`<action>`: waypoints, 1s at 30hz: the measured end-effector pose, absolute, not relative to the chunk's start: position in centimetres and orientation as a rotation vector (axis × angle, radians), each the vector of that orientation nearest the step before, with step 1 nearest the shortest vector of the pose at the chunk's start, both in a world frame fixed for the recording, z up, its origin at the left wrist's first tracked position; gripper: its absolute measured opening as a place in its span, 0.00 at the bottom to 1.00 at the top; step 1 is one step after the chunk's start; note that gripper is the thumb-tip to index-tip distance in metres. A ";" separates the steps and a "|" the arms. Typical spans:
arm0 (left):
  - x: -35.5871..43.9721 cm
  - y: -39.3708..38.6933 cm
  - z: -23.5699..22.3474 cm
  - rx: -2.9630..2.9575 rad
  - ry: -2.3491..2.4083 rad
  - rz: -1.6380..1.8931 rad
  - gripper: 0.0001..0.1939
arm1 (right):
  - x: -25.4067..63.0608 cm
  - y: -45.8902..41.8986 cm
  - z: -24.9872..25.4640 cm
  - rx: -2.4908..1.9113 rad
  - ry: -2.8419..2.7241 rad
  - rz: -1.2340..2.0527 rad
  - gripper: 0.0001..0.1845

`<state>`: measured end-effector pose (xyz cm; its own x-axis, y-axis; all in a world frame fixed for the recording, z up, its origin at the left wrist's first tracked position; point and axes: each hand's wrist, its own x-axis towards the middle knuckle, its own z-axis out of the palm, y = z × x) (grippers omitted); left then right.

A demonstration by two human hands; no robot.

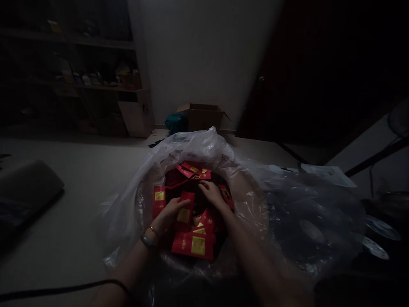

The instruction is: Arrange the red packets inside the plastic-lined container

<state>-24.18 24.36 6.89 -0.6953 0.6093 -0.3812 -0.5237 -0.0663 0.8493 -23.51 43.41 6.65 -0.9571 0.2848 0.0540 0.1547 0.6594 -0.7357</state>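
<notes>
A red packet with a gold panel is held upright in my left hand, the thumb lying across its front. My right hand reaches over the dark middle of the pile, fingers bent and close together; what they pinch, if anything, is lost in the dark. Several more packets lie around both hands, among them a red packet at the near side, a red packet at the left and a red packet at the right. All sit inside a round container lined with a clear plastic bag.
Beyond the bag stand an open cardboard box and a teal bundle against the wall. Loose plastic sheeting spreads to the right. Shelves line the far left. A dark cable crosses the lower left.
</notes>
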 end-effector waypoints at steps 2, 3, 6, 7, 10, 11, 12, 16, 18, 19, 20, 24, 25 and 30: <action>-24.1 24.3 7.1 0.083 1.425 1.865 0.26 | -22.7 45.2 6.4 -0.617 -2.857 0.727 0.24; -24.0 24.3 7.2 0.079 1.428 1.867 0.26 | -22.3 45.9 6.1 -0.706 -2.926 0.578 0.26; -24.0 24.3 7.2 0.064 1.443 1.859 0.23 | -21.3 47.1 5.0 -0.842 -3.070 0.393 0.30; -24.0 24.2 7.1 0.057 1.446 1.853 0.23 | -21.2 47.2 4.6 -0.853 -3.086 0.392 0.29; -24.2 24.2 6.8 0.057 1.442 1.847 0.23 | -21.3 47.5 3.7 -0.837 -3.084 0.429 0.25; -24.2 24.2 6.7 0.056 1.437 1.850 0.23 | -21.4 47.6 3.5 -0.824 -3.079 0.441 0.24; -24.2 24.2 6.7 0.051 1.430 1.858 0.23 | -21.5 47.7 3.3 -0.813 -3.072 0.456 0.23; -24.2 24.2 6.8 0.007 1.383 1.872 0.22 | -21.7 48.7 3.3 -0.713 -2.971 0.743 0.22; -24.2 24.2 6.9 0.015 1.377 1.868 0.22 | -21.7 49.1 3.9 -0.645 -2.904 0.895 0.21; -24.2 24.1 6.9 0.022 1.379 1.864 0.22 | -21.7 49.2 4.4 -0.606 -2.870 0.987 0.21; -24.1 24.1 7.0 0.029 1.381 1.859 0.23 | -21.7 49.2 4.9 -0.559 -2.837 1.102 0.22; -24.1 24.0 7.4 0.075 1.410 1.818 0.21 | -21.5 47.7 7.6 -0.260 -2.710 1.656 0.26; -24.0 23.9 7.5 0.101 1.428 1.809 0.21 | -21.4 47.1 8.2 -0.200 -2.731 1.709 0.26; -24.1 23.8 7.6 0.206 1.488 1.762 0.19 | -21.0 44.4 10.2 -0.157 -2.846 1.880 0.22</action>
